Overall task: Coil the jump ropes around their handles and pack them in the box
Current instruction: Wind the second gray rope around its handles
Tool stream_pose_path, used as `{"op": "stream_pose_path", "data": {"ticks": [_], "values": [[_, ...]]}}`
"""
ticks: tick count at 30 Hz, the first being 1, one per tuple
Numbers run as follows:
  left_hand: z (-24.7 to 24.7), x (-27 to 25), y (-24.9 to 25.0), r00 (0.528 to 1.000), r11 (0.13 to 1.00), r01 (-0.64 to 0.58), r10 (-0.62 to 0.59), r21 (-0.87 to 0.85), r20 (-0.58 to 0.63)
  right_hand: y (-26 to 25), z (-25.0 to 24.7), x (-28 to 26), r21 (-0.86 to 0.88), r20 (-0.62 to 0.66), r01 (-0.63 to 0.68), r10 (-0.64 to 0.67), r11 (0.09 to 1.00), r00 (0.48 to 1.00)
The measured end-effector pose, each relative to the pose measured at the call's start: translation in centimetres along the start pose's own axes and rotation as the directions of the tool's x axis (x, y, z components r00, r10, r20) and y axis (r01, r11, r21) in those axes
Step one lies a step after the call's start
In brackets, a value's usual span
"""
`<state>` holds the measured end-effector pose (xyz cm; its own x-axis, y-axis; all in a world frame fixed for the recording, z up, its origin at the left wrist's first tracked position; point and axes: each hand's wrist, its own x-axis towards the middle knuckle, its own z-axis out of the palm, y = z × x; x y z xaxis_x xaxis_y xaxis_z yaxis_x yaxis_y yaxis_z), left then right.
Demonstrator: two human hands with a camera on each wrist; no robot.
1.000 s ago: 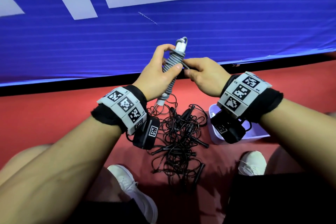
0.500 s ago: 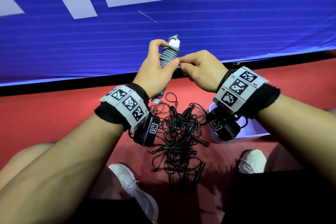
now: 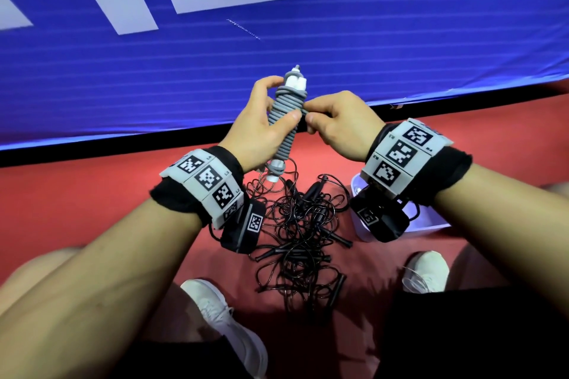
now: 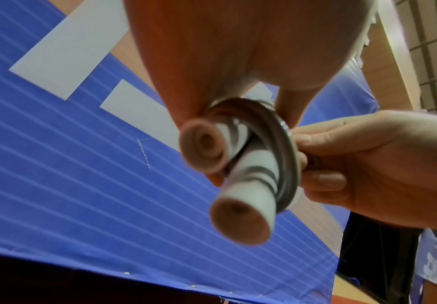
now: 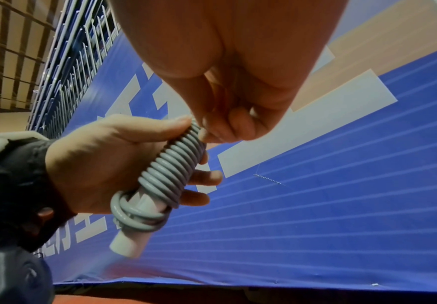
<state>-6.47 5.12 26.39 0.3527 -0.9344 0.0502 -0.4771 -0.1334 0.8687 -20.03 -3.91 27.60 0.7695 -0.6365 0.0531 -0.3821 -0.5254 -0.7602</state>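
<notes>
A grey jump rope point(image 3: 284, 120) is coiled tightly round its two white handles point(image 4: 248, 185), held upright in front of me. My left hand point(image 3: 261, 123) grips the coiled bundle point(image 5: 170, 170) round its middle, thumb across the front. My right hand point(image 3: 335, 123) pinches the rope near the top of the coil, fingertips touching the left thumb. A white box point(image 3: 431, 218) stands on the red floor under my right wrist, mostly hidden by it. A tangle of black jump ropes point(image 3: 301, 231) lies on the floor between my feet.
A blue banner with white letters point(image 3: 277, 40) rises just beyond the hands. My white shoes point(image 3: 215, 311) flank the black ropes on the red floor point(image 3: 77, 194). Marker cuffs sit on both wrists.
Both hands have kept hold of the grey bundle and shifted slightly left and up. The loose loop at the top is gone, drawn in against the coil.
</notes>
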Motion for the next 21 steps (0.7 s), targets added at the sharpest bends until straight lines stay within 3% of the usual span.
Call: {"op": "stream_pose_path", "data": {"ticks": [3, 11, 17, 21], "values": [[0.1, -0.2, 0.3, 1.0, 0.996, 0.023, -0.022, -0.091, 0.018, -0.1, 0.0, -0.1, 0.068, 0.003, -0.003, 0.002, 0.998, 1.0], [0.1, 0.3, -0.5, 0.987, 0.983, -0.07, 0.093, 0.171, -0.128, -0.8, 0.2, -0.1, -0.039, 0.033, -0.02, 0.021, 0.999, 0.999], [0.1, 0.3, -0.9, 0.983, 0.978, -0.018, 0.055, 0.209, -0.173, -0.9, 0.4, 0.1, -0.045, -0.013, -0.038, 0.037, 0.998, 0.999], [0.3, 0.2, -0.2, 0.989, 0.98, -0.023, 0.051, 0.199, -0.137, -0.6, 0.3, 0.1, 0.027, -0.053, -0.055, 0.056, 0.998, 0.997]]}}
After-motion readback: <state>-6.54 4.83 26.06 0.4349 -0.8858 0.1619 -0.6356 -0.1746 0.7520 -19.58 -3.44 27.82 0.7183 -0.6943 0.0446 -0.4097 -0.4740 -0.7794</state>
